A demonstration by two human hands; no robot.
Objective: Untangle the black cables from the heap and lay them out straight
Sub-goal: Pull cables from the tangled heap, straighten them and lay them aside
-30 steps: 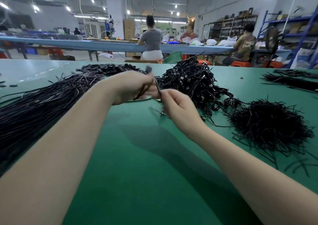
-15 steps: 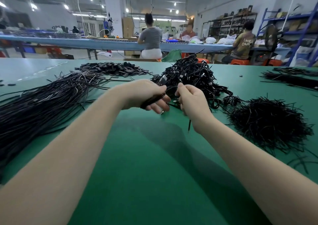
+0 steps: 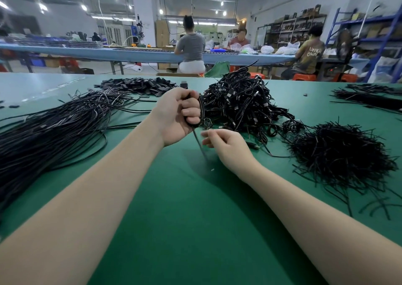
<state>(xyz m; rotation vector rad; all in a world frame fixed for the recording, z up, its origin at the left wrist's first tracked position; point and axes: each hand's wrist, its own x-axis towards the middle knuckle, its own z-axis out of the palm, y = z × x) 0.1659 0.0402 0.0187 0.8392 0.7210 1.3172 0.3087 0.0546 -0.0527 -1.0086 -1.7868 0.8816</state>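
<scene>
**Coiled cable gripped over a broad green work surface**

On the left of the flat green table top [image 3: 195, 230], a thick sheaf of long straightened black cables [image 3: 50, 132] runs from the near left edge toward the middle, its long axis slanting up and to the right. Behind it lies a low pile of small flat black pieces [image 3: 139, 85]. A wide bare stretch of green lies between the forearms and reaches the near edge.

The left hand [image 3: 176, 117] curls tightly round a looped black cable [image 3: 201, 112], one loose end hanging down to the table. Just beside it, the right hand [image 3: 228, 146] is loosely curled; whether it pinches that end I cannot tell. Behind both rises the tangled heap of black cables [image 3: 245, 104]. Further right sits a bristly mound of short black strips [image 3: 339, 154].
</scene>
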